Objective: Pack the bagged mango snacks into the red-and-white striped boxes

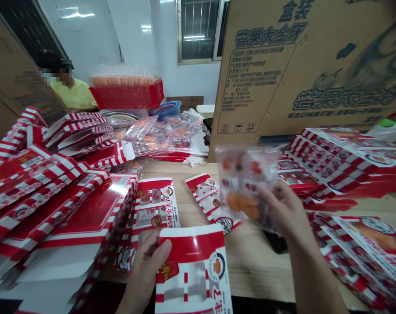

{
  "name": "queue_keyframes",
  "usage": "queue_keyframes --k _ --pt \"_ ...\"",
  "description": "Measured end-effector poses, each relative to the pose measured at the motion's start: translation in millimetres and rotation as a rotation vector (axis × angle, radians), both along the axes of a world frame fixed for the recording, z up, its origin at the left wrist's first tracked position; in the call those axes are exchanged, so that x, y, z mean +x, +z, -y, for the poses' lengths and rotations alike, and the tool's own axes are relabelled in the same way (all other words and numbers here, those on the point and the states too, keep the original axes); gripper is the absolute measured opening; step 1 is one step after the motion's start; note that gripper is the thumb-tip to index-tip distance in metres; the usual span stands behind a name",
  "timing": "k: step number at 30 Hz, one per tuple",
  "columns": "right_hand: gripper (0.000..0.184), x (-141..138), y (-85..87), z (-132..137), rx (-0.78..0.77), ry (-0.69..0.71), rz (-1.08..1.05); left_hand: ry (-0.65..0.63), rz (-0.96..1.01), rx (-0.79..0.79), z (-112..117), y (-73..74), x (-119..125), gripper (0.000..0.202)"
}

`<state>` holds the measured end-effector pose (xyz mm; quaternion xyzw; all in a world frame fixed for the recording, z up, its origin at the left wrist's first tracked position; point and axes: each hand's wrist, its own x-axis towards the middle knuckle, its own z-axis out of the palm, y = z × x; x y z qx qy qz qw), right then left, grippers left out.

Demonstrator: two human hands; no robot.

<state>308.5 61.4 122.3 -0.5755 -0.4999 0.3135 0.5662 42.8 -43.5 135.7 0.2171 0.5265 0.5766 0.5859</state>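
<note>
My left hand (pixel 148 261) grips the left edge of a red and white printed box (pixel 193 248) with cut-out windows, its thumb on the front face. In my right hand (pixel 282 203) is a clear plastic packet (pixel 250 174), slightly blurred, with orange pieces and small printed pictures inside. The packet is held above the table, up and right of the box. Behind my left hand lies another printed box (pixel 155 200). A further windowed box (pixel 204 192) rests on the table, partly behind the packet.
Flat boxes (pixel 96 209) pile up on the left, and finished-looking boxes (pixel 341 161) are stacked on the right. Clear packets (pixel 171 131) heap at the back by a red crate (pixel 129 95). A large carton (pixel 263 87) stands behind. A person in yellow (pixel 75 93) is at the far left.
</note>
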Motion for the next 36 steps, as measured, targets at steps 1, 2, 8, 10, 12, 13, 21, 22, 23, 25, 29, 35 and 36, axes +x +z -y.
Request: queue_keyframes --k 1,2,8,10,12,13,21,22,23,25,29,35,36 --pt "0.029 -6 6.7 5 0.073 -0.060 -0.108 -0.054 -0.008 0.002 2 -1.7 2 0.041" --pt "0.028 -14 11.7 10 0.126 -0.102 -0.241 -0.103 -0.018 0.005 4 -3.5 5 0.041" --pt "0.031 -54 9.4 37 -0.182 0.133 -0.829 -0.260 -0.156 0.146 11 -10.1 15 0.038" --pt "0.030 -53 4.6 42 -0.251 0.190 -0.833 -0.274 -0.178 0.163 13 -10.7 14 0.036" --pt "0.029 -47 2.9 43 -0.235 0.165 -0.821 -0.284 -0.167 0.144 13 -10.7 12 0.037" --pt "0.029 -43 3.5 42 -0.201 0.127 -0.816 -0.296 -0.160 0.131 13 -10.6 10 0.038" --pt "0.029 -27 16.0 43 -0.184 0.212 -0.713 -0.315 -0.187 0.171 12 -11.9 11 0.039" --pt "0.029 -23 16.1 46 -0.236 0.265 -0.696 -0.288 -0.176 0.179 13 -13.1 12 0.037" --pt "0.028 -19 16.1 48 -0.279 0.310 -0.680 -0.256 -0.156 0.184 14 -14.6 14 0.035" --pt "0.026 -9 16.3 53 -0.325 0.377 -0.645 -0.183 -0.103 0.179 16 -18.7 17 0.034" --pt "0.026 5 19.1 59 -0.336 0.456 -0.517 -0.158 -0.192 0.196 17 -26.1 16 0.035" --pt "0.046 2 29.9 49 -0.169 0.305 -0.414 -0.686 -0.497 0.460 -4 -5.2 -3 0.031" --pt "0.056 0 33.4 44 -0.071 0.202 -0.409 -0.764 -0.541 0.486 -8 0.7 -4 0.030"
